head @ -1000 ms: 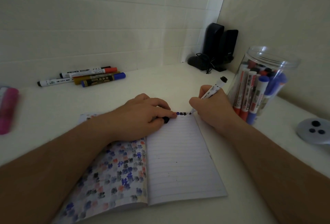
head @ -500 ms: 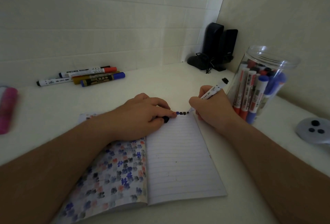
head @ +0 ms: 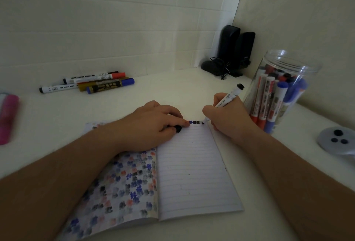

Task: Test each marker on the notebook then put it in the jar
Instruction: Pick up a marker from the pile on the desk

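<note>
right hand [head: 225,117] pinching marker [head: 228,96], tip on open notebook [head: 194,167] top edge, left hand [head: 151,123] gripping black cap [head: 178,129] on page, jar [head: 288,64] beside right hand

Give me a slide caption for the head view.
Right hand tests a marker on the notebook beside the jar.

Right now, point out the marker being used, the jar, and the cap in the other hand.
marker [head: 226,100], head view, on its white barrel above the right hand's fingers
jar [head: 292,62], head view, on its clear upper wall
cap [head: 178,129], head view, on its black end under the left hand
</note>
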